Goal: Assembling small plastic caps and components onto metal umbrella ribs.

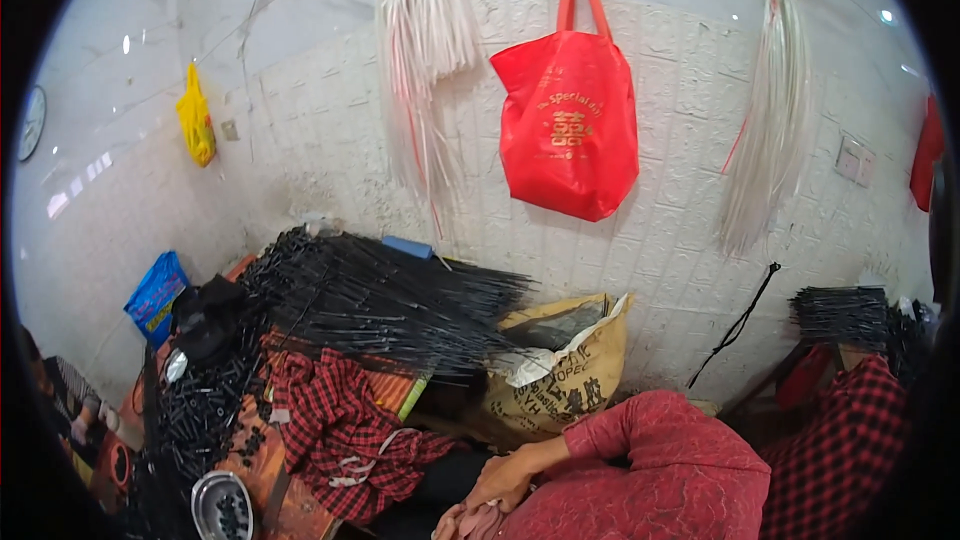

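At the lower edge my right hand point(506, 478), below a maroon patterned sleeve, bends down in front of my body with its fingers curled over. What lies under those fingers is hidden; a small pinkish patch point(484, 521) shows beside them. Part of my left hand point(452, 521) appears just below, its fingers mostly cut off or covered. Both hands are close together near my dark trousers point(445, 478). A red-and-black checked cloth point(345, 430) lies to their left, over the table's edge.
On the orange table point(262, 480), a pile of long black rods point(370, 295), many short black pieces point(205, 410) and a metal bowl point(222, 508) lie leftward. An open yellow sack point(560, 385) stands ahead. More rods point(838, 318) sit right. Another person's striped sleeve point(68, 385) shows far left.
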The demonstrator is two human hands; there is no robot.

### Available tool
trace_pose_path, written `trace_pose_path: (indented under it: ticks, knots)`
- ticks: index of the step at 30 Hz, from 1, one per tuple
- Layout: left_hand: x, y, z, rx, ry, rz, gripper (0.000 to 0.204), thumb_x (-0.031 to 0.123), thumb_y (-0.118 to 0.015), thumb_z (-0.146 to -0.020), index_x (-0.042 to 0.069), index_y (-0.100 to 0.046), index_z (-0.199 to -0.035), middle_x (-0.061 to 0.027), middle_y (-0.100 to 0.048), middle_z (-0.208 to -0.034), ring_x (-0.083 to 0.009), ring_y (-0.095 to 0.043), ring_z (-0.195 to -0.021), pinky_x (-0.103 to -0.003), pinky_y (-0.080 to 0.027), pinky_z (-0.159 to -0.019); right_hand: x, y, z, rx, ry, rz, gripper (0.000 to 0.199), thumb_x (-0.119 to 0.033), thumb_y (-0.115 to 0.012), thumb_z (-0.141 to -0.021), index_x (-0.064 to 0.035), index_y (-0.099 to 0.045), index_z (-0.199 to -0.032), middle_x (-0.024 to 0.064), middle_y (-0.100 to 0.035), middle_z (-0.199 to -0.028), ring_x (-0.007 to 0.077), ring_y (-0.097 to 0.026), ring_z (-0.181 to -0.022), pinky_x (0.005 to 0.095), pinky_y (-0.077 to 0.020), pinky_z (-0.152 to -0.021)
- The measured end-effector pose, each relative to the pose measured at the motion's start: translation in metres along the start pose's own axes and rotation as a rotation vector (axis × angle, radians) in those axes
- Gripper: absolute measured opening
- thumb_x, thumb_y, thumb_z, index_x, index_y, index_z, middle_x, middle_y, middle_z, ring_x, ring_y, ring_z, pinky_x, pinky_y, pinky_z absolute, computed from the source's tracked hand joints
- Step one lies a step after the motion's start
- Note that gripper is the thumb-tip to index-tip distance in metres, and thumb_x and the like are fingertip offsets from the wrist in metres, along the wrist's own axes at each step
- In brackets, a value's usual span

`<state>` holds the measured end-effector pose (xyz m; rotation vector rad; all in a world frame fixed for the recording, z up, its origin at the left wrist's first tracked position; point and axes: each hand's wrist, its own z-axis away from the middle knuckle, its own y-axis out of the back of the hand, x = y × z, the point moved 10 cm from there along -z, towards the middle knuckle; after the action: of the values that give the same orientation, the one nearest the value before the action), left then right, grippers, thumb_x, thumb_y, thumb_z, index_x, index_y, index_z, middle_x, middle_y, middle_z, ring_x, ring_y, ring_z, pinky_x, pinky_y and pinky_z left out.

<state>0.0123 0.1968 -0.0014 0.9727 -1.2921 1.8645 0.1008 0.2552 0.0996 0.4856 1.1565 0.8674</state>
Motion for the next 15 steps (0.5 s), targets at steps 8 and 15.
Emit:
trace_pose_path:
  ticks: [8, 15]
  knots:
    - [0.013, -0.053, -0.041, -0.128, 0.427, 0.166, 0.053, 0.041, -0.056, -0.103, 0.009, -0.048, -0.144, -0.011, -0.058, -0.135, -0.0247, -0.06, -0.119, -0.041, -0.052, -0.095, 0.039, 0.03, 0.047, 0.296, 0.021, 0.033, 0.033, -0.024, -0.071, -0.074, -0.0148, -0.069, -0.106, 0.0141, -0.073, -0.091, 0.0379, -0.069, -0.087, 0.0473, -0.0521, -0.068]
    - [0.075, -0.122, -0.074, -0.33, 0.305, 0.064, 0.04, 0.031, -0.057, -0.104, 0.006, -0.055, -0.135, -0.0096, -0.064, -0.121, -0.0247, -0.062, -0.114, -0.043, -0.049, -0.101, 0.019, 0.205, 0.326, 1.045, -0.15, 0.053, 0.046, -0.016, -0.071, -0.087, -0.0035, -0.062, -0.131, 0.0045, -0.073, -0.103, 0.0122, -0.069, -0.079, 0.0268, -0.0564, -0.065]
